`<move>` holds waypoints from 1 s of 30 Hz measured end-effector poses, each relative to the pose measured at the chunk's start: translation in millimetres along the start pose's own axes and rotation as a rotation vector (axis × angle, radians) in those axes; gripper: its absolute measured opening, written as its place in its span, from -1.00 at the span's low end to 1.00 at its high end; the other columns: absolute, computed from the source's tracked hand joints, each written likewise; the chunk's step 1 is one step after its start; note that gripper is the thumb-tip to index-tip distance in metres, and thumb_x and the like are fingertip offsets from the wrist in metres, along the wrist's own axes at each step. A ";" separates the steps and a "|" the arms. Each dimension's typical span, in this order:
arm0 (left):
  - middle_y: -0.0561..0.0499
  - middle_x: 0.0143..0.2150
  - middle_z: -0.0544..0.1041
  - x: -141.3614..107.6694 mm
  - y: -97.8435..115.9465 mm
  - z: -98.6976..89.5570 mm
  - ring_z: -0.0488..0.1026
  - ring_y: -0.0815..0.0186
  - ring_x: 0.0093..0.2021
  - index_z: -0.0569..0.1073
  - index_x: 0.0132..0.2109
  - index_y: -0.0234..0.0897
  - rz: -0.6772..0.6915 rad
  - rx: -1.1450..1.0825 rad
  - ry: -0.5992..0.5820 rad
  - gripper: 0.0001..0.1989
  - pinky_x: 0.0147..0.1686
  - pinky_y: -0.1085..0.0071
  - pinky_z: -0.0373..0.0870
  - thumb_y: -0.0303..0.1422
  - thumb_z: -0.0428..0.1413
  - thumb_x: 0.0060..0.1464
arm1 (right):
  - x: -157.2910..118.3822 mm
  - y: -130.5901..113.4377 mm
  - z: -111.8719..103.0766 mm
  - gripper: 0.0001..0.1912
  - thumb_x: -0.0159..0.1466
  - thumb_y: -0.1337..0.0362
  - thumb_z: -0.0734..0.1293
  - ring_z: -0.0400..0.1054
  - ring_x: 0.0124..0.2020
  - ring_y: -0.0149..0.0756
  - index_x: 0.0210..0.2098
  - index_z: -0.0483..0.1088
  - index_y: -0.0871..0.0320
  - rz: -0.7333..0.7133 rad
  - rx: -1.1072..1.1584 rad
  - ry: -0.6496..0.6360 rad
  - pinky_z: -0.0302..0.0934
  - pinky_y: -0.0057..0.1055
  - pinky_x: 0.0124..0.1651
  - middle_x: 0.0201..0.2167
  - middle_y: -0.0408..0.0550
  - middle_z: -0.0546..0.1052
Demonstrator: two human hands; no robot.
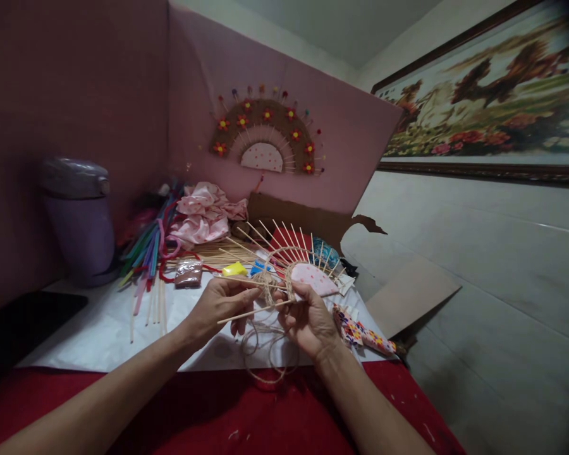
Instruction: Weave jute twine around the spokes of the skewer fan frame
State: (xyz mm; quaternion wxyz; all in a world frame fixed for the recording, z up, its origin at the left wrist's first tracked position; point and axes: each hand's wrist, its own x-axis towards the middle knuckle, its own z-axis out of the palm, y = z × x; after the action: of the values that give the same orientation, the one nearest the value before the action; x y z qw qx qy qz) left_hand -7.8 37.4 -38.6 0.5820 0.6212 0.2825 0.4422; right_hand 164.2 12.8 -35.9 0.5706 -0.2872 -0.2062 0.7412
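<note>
A half-round fan frame of thin wooden sticks [291,237] spreads out from a pink-spotted half-circle [313,278], with twine woven in an arc around the sticks. My right hand [308,319] grips its near end, the thumb over the half-circle's lower left corner. Beside it my left hand [225,306] is closed in a pinch among the frame's left sticks, seemingly on the twine; its fingertips partly hide what they hold. Loose loops of twine [270,379] hang below the hands. Behind the fingers sits a ball of twine [265,281].
A finished-looking arch with red flowers [268,115] is pinned on the pink board. Purple bottle [83,221], coloured pipe cleaners [146,246], spotted cloth [203,212], a brown packet [188,273] and a yellow packet [234,269] lie behind. Flowered fabric [360,332] rests at right.
</note>
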 end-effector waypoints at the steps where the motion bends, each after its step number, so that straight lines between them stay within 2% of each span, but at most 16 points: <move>1: 0.12 -0.71 0.39 0.4 0.1 0.0 0.29 0.44 -0.78 0.44 -0.31 -0.35 0.008 0.009 0.011 -0.75 -0.80 0.55 0.20 -0.22 0.12 -0.03 | -0.1 0.1 0.2 -0.86 0.09 0.33 0.28 0.38 -0.63 -0.43 -0.39 0.38 0.30 0.002 0.000 -0.001 0.09 -0.66 -0.75 -0.57 0.00 0.53; 7: 0.11 -0.69 0.42 3.2 0.1 -0.6 0.31 0.42 -0.78 0.43 -0.34 -0.35 0.047 -0.003 0.075 -0.78 -0.82 0.55 0.18 -0.25 0.13 -0.04 | 1.1 1.6 -0.7 -0.89 0.08 0.34 0.27 0.37 -0.64 -0.41 -0.43 0.37 0.30 -0.017 -0.022 -0.008 0.11 -0.64 -0.73 -0.58 0.03 0.52; 11: 0.11 -0.71 0.41 2.9 0.7 -1.4 0.29 0.43 -0.80 0.44 -0.32 -0.35 0.040 -0.018 0.113 -0.75 -0.85 0.56 0.13 -0.24 0.16 -0.09 | 1.4 1.2 -2.0 -0.84 0.08 0.31 0.29 0.37 -0.64 -0.43 -0.38 0.38 0.30 -0.011 -0.024 -0.019 0.08 -0.66 -0.74 -0.56 0.02 0.53; 14: 0.08 -0.63 0.47 1.3 2.3 -1.5 0.28 0.47 -0.79 0.46 -0.33 -0.35 0.052 -0.022 0.123 -0.76 -0.85 0.57 0.09 -0.25 0.17 -0.10 | 1.2 0.9 -2.1 -0.84 0.09 0.30 0.30 0.37 -0.64 -0.43 -0.37 0.39 0.31 -0.017 -0.024 -0.010 0.07 -0.67 -0.75 -0.58 0.02 0.52; 18: 0.11 -0.75 0.37 0.9 2.5 -1.6 0.23 0.49 -0.81 0.48 -0.40 -0.36 0.007 -0.004 0.098 -0.80 -0.85 0.59 0.02 -0.27 0.18 -0.10 | 1.3 1.8 -1.5 -0.87 0.09 0.32 0.28 0.38 -0.64 -0.41 -0.42 0.38 0.31 -0.039 -0.034 0.001 0.08 -0.65 -0.74 -0.59 0.03 0.52; 24: 0.08 -0.61 0.43 1.4 -2.3 0.3 0.31 0.45 -0.71 0.47 -0.40 -0.38 0.067 -0.097 0.071 -0.81 -0.76 0.53 0.19 -0.29 0.19 -0.12 | 1.8 2.9 -0.8 -0.85 0.09 0.32 0.29 0.36 -0.63 -0.43 -0.38 0.38 0.30 -0.037 -0.022 -0.010 0.08 -0.65 -0.75 -0.58 0.00 0.52; 26: 0.09 -0.64 0.40 0.6 -2.6 1.7 0.30 0.44 -0.70 0.47 -0.36 -0.39 0.060 -0.089 0.062 -0.79 -0.73 0.52 0.20 -0.30 0.19 -0.11 | 1.8 3.1 -0.1 -0.86 0.09 0.32 0.29 0.36 -0.63 -0.43 -0.40 0.39 0.31 -0.046 -0.022 -0.004 0.08 -0.66 -0.75 -0.58 0.01 0.52; 30: 0.06 -0.54 0.46 -0.9 -2.0 4.6 0.32 0.45 -0.64 0.46 -0.31 -0.39 0.032 -0.099 0.050 -0.78 -0.64 0.49 0.23 -0.34 0.20 -0.13 | 1.5 3.5 1.9 -0.86 0.10 0.32 0.27 0.38 -0.63 -0.43 -0.40 0.39 0.31 -0.046 -0.013 0.029 0.11 -0.67 -0.73 -0.58 0.01 0.52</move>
State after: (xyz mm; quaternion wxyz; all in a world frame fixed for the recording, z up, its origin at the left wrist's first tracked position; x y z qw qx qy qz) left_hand -3.8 34.8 -40.5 0.5977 0.5849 0.2648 0.4801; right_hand 160.1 13.3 -37.0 0.5885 -0.2970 -0.2092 0.7223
